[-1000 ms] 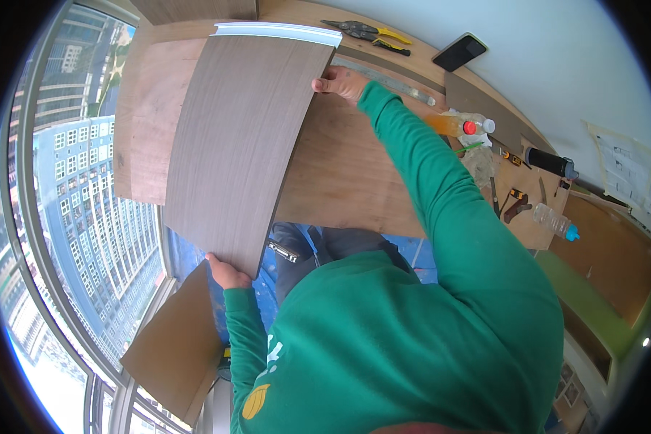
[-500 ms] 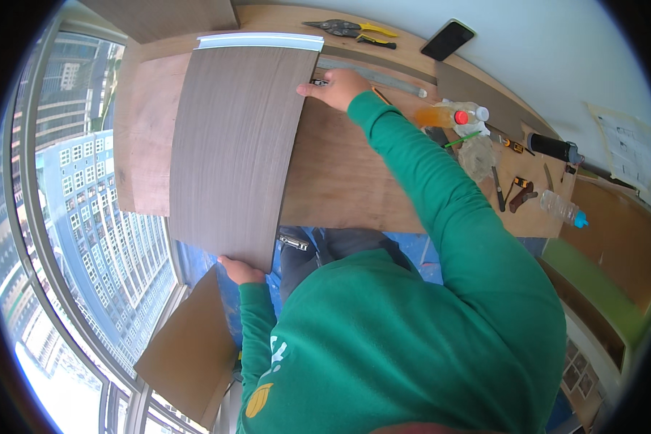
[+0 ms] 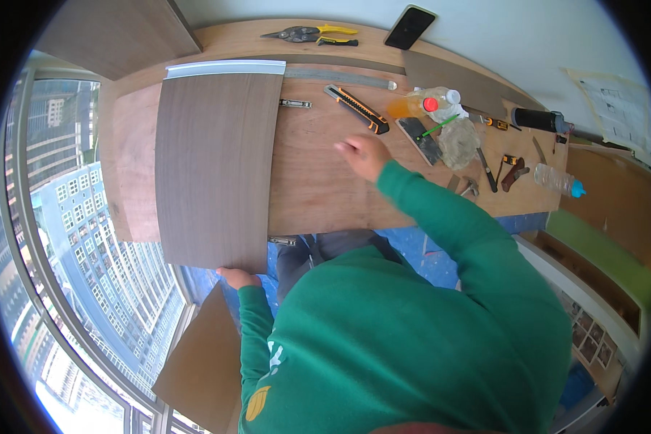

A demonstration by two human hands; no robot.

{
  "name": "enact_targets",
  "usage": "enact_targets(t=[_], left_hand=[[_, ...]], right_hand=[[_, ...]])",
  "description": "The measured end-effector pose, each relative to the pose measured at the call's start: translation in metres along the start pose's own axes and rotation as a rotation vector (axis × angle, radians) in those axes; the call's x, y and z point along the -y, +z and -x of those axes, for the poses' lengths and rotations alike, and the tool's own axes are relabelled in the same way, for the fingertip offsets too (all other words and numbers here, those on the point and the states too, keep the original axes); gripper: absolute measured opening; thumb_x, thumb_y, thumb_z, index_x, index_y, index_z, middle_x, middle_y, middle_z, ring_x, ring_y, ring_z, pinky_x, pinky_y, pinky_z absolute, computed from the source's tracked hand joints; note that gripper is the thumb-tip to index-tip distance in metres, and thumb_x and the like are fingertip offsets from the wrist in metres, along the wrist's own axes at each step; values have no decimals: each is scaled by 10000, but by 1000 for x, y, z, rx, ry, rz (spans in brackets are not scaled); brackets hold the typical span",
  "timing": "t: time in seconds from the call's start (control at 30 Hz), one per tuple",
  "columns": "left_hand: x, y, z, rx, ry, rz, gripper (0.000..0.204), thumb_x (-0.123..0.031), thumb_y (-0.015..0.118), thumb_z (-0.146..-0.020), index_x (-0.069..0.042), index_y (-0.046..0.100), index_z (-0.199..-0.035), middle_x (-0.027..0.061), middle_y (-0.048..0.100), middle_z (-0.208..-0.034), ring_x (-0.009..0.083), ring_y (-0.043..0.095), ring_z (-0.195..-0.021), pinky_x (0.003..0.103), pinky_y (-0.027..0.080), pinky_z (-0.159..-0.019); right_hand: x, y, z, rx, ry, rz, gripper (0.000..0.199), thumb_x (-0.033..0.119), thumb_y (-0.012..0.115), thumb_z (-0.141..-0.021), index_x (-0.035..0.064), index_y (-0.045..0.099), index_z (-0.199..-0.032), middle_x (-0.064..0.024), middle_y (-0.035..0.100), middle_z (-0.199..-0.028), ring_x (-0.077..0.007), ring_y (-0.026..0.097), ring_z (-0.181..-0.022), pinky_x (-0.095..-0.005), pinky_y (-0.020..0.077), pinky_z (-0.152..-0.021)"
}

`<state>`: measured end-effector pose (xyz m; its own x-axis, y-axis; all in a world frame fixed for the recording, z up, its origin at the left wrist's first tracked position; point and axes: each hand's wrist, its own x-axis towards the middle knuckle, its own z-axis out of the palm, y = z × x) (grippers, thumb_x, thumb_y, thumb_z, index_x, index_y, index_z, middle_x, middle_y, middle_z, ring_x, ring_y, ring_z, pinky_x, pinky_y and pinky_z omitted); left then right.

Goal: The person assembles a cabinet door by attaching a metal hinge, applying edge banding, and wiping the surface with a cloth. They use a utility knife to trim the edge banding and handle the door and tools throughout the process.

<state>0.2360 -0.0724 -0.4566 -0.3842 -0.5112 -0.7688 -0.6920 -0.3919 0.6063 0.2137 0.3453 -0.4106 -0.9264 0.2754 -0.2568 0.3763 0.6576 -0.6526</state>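
A brown wood-grain cabinet door (image 3: pixel 213 170) lies on the wooden worktop, a pale metal strip (image 3: pixel 226 69) along its far edge. My left hand (image 3: pixel 240 278) grips the door's near edge, its fingers partly hidden underneath. Two metal hinges stick out from the door's right side: a far hinge (image 3: pixel 295 103) and a near hinge (image 3: pixel 282 240). My right hand (image 3: pixel 365 156) is over the bare wood right of the door, apart from it, with fingers loosely curled and nothing visible in them. Beyond this hand lies an orange and black utility knife (image 3: pixel 356 108).
A steel ruler (image 3: pixel 340 77), yellow-handled snips (image 3: pixel 312 35) and a phone (image 3: pixel 410 27) lie at the back. Rightward are drink bottles (image 3: pixel 412 106), a plastic bag (image 3: pixel 458 142), a hammer (image 3: pixel 470 188) and a clear bottle (image 3: pixel 557 179). Windows (image 3: pixel 72 202) line the left; cardboard (image 3: pixel 202 362) stands below.
My right hand has left the door's far hinge and moved right and nearer to me, uncovering the hinge and the utility knife. My left hand still holds the door's near edge. The view has shifted.
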Motion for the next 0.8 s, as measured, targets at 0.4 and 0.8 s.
enact_targets(t=[0.4,0.8], left_hand=[[42,-19,-52,221,-299,-84,727,-615,254,-1064,-107,379,-1569,132,433,-1585,375,449,-1421,574,370,-1151],[31,-46,-39,247,-269,-72,715,-559,268,-1092,7,334,-1524,252,479,-1482,414,535,-1308,580,461,-1076]], right_hand=[[-429,-138,108,63,967,770,504,432,571,-949,107,658,-1323,-210,631,-1368,-380,598,-1286,-494,460,-1097],[-405,-135,104,-514,1399,-736,501,474,650,-893,146,546,-1256,-111,547,-1219,-298,560,-968,-425,512,-708]])
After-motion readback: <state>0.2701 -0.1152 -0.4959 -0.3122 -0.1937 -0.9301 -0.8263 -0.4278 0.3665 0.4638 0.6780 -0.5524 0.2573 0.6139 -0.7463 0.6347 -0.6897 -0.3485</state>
